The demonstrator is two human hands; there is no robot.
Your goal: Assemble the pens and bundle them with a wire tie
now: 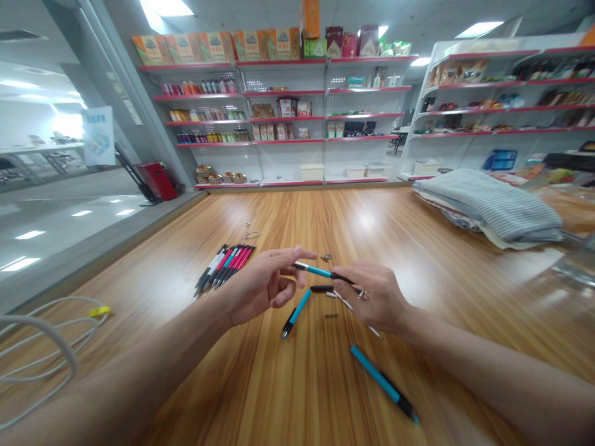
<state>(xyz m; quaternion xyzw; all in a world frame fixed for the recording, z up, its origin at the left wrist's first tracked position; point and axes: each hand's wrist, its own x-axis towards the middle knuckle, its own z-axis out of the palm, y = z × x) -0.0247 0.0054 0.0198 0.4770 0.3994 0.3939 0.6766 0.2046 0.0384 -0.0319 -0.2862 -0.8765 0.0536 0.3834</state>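
Note:
My right hand point(379, 294) is closed around the dark grip end of a blue pen point(318, 271). At the pen's other end, my left hand point(269, 282) has its fingers above and below the barrel, the lower fingers curled. Just below my hands, a blue pen barrel with a black clip point(297, 313) lies near a black pen part point(321, 288). A thin white refill point(343, 300) runs partly behind my right fingers. A small spring point(330, 316) rests on the wood. Closer to me is another blue pen barrel point(383, 381).
A row of several pens point(225, 266) lies left of my hands. A small metal piece point(326, 256) and a thin wire loop point(252, 235) are farther back. White cable point(60, 334) coils at left; folded striped cloth point(493, 204) lies at right. Stocked shelves point(288, 118) stand behind the table.

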